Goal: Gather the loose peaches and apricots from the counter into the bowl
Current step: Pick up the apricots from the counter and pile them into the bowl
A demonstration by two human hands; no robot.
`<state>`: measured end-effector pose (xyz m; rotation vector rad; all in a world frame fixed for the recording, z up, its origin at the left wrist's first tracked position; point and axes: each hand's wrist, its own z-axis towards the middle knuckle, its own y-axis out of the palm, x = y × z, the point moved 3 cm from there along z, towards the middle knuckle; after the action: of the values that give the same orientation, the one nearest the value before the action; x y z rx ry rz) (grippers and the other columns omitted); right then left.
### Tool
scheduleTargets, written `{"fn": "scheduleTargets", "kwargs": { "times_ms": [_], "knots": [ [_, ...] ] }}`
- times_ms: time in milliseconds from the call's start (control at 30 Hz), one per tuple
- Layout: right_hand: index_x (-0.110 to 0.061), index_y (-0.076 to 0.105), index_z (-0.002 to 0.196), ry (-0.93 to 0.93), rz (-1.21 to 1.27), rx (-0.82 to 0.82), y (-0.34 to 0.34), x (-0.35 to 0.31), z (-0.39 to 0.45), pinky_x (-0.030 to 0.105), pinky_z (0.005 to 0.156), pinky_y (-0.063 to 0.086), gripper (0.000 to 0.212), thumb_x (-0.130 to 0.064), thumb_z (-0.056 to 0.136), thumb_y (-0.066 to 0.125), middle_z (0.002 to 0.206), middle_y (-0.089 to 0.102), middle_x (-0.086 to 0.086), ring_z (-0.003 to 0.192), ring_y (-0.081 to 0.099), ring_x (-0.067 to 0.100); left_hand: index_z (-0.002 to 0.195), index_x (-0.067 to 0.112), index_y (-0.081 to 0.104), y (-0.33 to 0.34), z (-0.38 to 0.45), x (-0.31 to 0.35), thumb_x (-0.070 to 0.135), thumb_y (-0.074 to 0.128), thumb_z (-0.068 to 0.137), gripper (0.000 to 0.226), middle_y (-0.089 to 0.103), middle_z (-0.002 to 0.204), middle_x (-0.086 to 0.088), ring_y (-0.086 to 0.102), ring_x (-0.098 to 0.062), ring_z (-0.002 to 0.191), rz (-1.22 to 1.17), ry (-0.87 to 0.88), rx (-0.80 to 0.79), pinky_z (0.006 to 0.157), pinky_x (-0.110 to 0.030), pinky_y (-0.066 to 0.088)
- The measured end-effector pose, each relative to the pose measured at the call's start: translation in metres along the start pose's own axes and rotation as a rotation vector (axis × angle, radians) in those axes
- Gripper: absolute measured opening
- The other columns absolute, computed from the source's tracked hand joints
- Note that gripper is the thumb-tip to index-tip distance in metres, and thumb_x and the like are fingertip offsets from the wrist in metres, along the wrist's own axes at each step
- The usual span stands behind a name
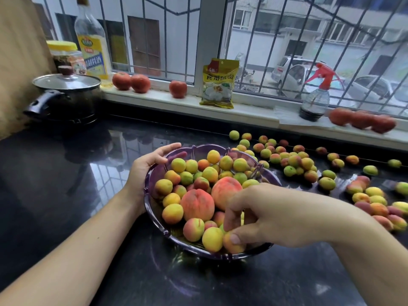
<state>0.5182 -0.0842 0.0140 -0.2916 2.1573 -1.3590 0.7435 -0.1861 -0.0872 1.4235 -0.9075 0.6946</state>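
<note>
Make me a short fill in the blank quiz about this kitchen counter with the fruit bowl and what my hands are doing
1. The left hand holds the rim of the ____ glass bowl.
2. The right hand is setting a small ____ into the bowl at its near edge.
3. The two biggest fruits in the bowl are ____.
4. The spray bottle on the windowsill has a ____ trigger top.

Missing words: purple; apricot; peaches; red
</note>
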Motion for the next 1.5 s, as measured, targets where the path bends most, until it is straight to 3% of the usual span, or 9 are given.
{"fn": "scheduleTargets", "kwargs": {
  "times_ms": [100,267,333,533,667,800,1033,1133,1500],
  "knots": [
    [-0.037,0.071,0.105,-0.023,0.079,0.096,-0.003,0.002,-0.005,0.007,0.072,0.043,0.013,-0.041,0.093,0.068,0.090,0.065,-0.022,0.086,0.056,-0.014,0.137,0.009,0.064,0.000,-0.001,-0.001,0.009,0.038,0.091,0.053,0.069,0.131,-0.020,0.072,-0.031,0.107,0.015,-0.006,0.006,0.085,-0.040,0.061],
    [-0.025,0.073,0.089,0.193,0.378,0.880,-0.026,0.075,-0.014,0.024,0.063,0.048,0.010,-0.026,0.097,0.066,0.071,0.068,-0.005,0.064,0.061,0.007,0.138,0.009,0.062,0.003,-0.002,-0.001,0.003,0.032,0.092,0.055,0.069,0.133,-0.019,0.072,-0.029,0.109,0.016,0.015,-0.018,0.085,-0.039,0.063],
    [-0.024,0.071,0.086,0.304,0.410,1.022,-0.015,0.106,-0.016,0.028,0.061,0.047,0.013,-0.022,0.097,0.065,0.071,0.066,-0.004,0.064,0.060,0.011,0.136,0.008,0.062,0.005,-0.004,-0.001,-0.003,0.029,0.089,0.059,0.069,0.132,-0.017,0.071,-0.029,0.111,0.042,0.062,-0.011,0.091,-0.041,0.062],
    [-0.018,0.068,0.099,0.445,0.444,1.035,0.024,0.151,-0.027,0.018,0.051,0.044,0.017,-0.011,0.101,0.053,0.075,0.067,0.002,0.054,0.061,0.007,0.127,0.013,0.071,0.017,-0.017,-0.006,0.004,0.042,0.070,0.064,0.069,0.134,-0.015,0.059,-0.035,0.132,0.256,0.249,-0.005,0.117,-0.055,0.040],
    [-0.007,0.064,0.118,0.641,0.153,1.067,0.018,0.191,-0.032,0.037,0.084,0.048,0.025,-0.005,0.097,0.051,0.121,0.058,0.018,0.102,0.060,0.033,0.128,0.012,0.069,0.034,-0.029,-0.013,0.008,0.042,0.065,0.068,0.072,0.129,-0.010,0.063,-0.028,0.127,0.335,0.279,0.017,0.105,-0.040,0.049],
    [-0.009,0.051,0.135,0.788,0.110,0.933,0.018,0.206,-0.019,0.044,0.088,0.047,0.038,-0.011,0.098,0.050,0.145,0.038,0.015,0.115,0.056,0.041,0.129,0.018,0.068,0.040,-0.048,-0.023,0.009,0.045,0.067,0.066,0.071,0.127,-0.009,0.064,-0.029,0.123,0.349,0.324,0.121,0.096,-0.035,0.052],
    [-0.014,0.059,0.126,0.469,-0.178,0.930,0.018,0.194,0.010,0.040,0.068,0.053,0.031,-0.014,0.096,0.057,0.138,0.047,0.010,0.096,0.066,0.037,0.127,0.021,0.068,0.047,-0.060,-0.032,0.013,0.044,0.087,0.047,0.071,0.128,-0.004,0.063,-0.027,0.125,0.268,0.378,0.243,0.102,-0.040,0.051],
    [-0.014,0.056,0.125,0.485,-0.198,0.888,0.017,0.198,0.016,0.037,0.060,0.045,0.029,-0.016,0.096,0.057,0.135,0.041,0.014,0.091,0.066,0.039,0.133,0.012,0.062,0.055,-0.060,-0.030,0.015,0.035,0.106,0.039,0.071,0.127,-0.005,0.067,-0.024,0.121,0.141,0.335,0.274,0.100,-0.037,0.056],
    [-0.016,0.056,0.123,0.534,-0.192,0.931,0.019,0.211,0.026,0.034,0.058,0.039,0.025,-0.018,0.097,0.058,0.119,0.049,0.012,0.091,0.063,0.037,0.136,0.000,0.056,0.061,-0.066,-0.029,0.016,0.035,0.106,0.040,0.078,0.101,-0.012,0.077,-0.022,0.089,0.038,0.294,0.256,0.073,-0.033,0.064]
  ]
}}
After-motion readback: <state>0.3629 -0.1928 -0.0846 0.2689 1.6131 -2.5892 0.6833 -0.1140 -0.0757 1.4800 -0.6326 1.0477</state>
